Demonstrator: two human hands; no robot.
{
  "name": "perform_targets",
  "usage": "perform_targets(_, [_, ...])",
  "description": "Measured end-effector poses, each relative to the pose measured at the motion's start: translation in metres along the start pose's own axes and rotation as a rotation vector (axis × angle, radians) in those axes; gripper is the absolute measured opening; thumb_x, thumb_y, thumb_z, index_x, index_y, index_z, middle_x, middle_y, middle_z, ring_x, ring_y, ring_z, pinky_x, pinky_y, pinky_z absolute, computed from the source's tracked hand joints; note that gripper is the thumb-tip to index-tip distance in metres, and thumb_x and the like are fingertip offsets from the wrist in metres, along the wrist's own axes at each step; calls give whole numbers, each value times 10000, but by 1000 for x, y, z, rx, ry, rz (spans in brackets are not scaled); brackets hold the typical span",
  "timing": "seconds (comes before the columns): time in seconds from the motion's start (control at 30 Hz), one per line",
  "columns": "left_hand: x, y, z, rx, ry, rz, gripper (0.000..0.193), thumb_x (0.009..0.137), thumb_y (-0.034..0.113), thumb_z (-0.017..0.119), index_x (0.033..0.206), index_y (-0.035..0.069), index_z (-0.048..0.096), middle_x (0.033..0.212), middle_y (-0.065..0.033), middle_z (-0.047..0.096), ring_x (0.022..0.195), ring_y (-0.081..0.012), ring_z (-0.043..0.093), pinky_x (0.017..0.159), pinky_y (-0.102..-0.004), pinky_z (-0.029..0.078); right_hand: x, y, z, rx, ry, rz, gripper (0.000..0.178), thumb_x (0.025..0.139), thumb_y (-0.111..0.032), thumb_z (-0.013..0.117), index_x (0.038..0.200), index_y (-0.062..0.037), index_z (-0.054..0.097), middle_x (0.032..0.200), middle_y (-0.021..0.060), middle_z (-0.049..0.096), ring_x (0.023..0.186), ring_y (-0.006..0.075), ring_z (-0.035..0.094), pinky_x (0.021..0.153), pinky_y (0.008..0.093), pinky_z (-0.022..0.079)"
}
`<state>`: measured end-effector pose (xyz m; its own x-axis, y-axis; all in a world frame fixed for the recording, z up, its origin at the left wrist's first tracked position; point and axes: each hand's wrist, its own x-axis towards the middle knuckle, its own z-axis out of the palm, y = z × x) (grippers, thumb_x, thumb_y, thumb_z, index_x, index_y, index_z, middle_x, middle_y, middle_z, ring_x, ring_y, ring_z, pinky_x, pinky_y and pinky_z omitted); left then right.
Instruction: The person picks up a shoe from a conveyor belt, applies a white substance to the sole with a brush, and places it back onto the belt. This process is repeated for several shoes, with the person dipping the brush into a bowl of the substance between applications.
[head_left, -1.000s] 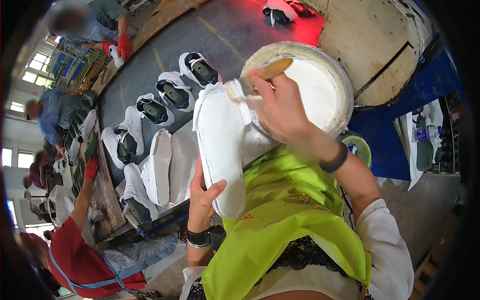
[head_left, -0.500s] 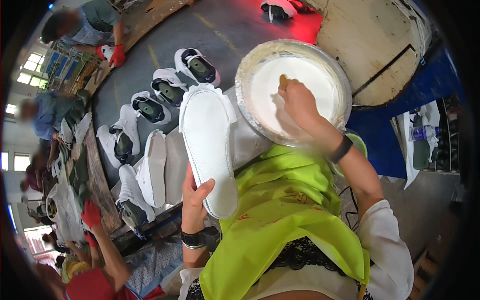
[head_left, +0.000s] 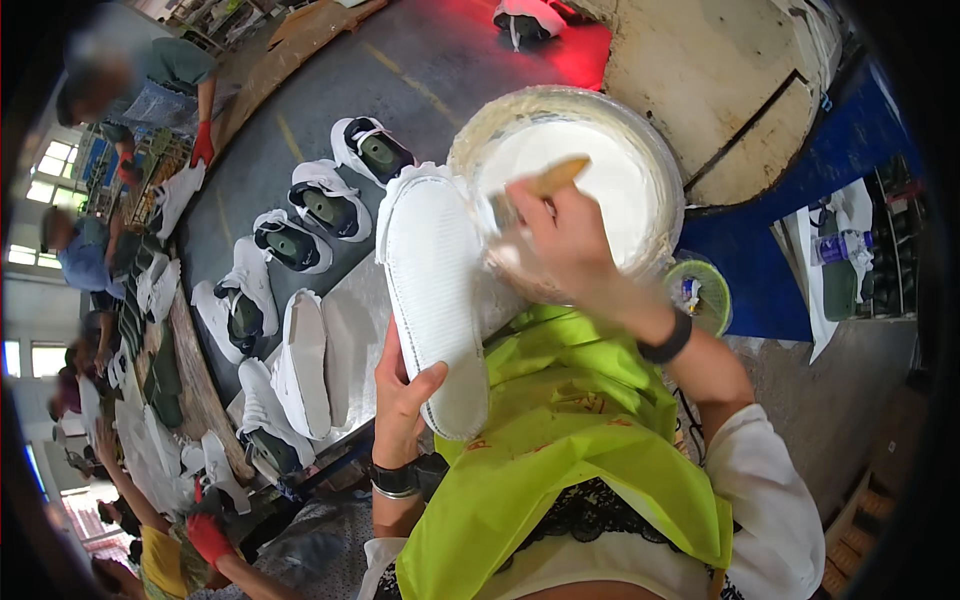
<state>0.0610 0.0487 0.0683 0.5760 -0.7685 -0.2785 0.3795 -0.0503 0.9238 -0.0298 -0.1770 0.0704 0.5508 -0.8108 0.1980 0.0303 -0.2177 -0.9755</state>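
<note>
My left hand (head_left: 402, 408) grips a white shoe (head_left: 436, 300) near one end, its ribbed, stitched-edge underside facing up toward me. A brush with a wooden handle (head_left: 562, 176) is in my closed right hand (head_left: 568, 238). Its bristle end points left, close to the shoe's edge; whether they touch is too blurred to tell. Below that hand stands a large round metal basin (head_left: 668, 180), its rim crusted, with white liquid (head_left: 610, 150) inside. Left of the held shoe lies another white shoe (head_left: 304, 365) on its side.
Several white shoes with dark green insides, one of them a shoe (head_left: 330, 205), stand on the dark work surface (head_left: 400, 40). A green bin (head_left: 712, 295) sits right of my apron. Co-workers, one with a red glove (head_left: 207, 540), work along the left side.
My right hand has lifted the brush out of the white liquid and brought it left toward the shoe. The held shoe stays underside up. The red-gloved people at left have shifted.
</note>
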Motion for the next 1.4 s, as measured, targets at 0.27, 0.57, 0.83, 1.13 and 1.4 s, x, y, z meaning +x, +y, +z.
perform_targets(0.27, [-1, -6, -9, -83, 33, -3, 710, 779, 49, 575, 1434, -21, 311, 1302, -141, 516, 1147, -210, 549, 956, -324, 443, 9, -9, 9, 229, 131, -236, 255, 932, -191, 562, 984, 47, 639, 768, 172, 650, 659, 246, 646, 623, 318, 494])
perform_targets(0.57, [130, 58, -3, -58, -122, -14, 596, 834, 84, 609, 1379, -8, 387, 1239, -130, 570, 1080, -201, 600, 920, -328, 498, 23, -14, -15, 174, 83, 116, 234, 931, -160, 571, 1012, 53, 627, 805, 133, 662, 709, 175, 645, 662, 277, 498])
perform_targets(0.83, [493, 69, 49, 246, -62, 49, 759, 769, 268, 739, 1320, -75, 344, 1133, -203, 578, 982, -314, 629, 788, -420, 547, 52, -5, -55, 110, 187, 214, 191, 966, -118, 548, 1038, 41, 624, 971, 69, 639, 833, 111, 597, 733, 250, 505])
perform_targets(1.13, [564, 39, 91, 1203, 187, 77, 1156, 677, 749, 609, 1513, 109, 132, 1550, -224, 114, 1352, -546, 200, 1071, -653, 168, 77, 19, -77, 71, 162, 297, 181, 971, -78, 508, 1073, 58, 571, 1117, 117, 591, 933, 144, 600, 779, 293, 552])
perform_targets(1.4, [385, 31, -37, 792, 518, -30, 957, 612, 538, 839, 1146, -148, 439, 1167, -266, 547, 1000, -328, 619, 793, -428, 527, 67, 6, -90, 192, 120, 251, 180, 976, -84, 505, 1031, 63, 594, 1129, 116, 592, 930, 144, 608, 787, 301, 565])
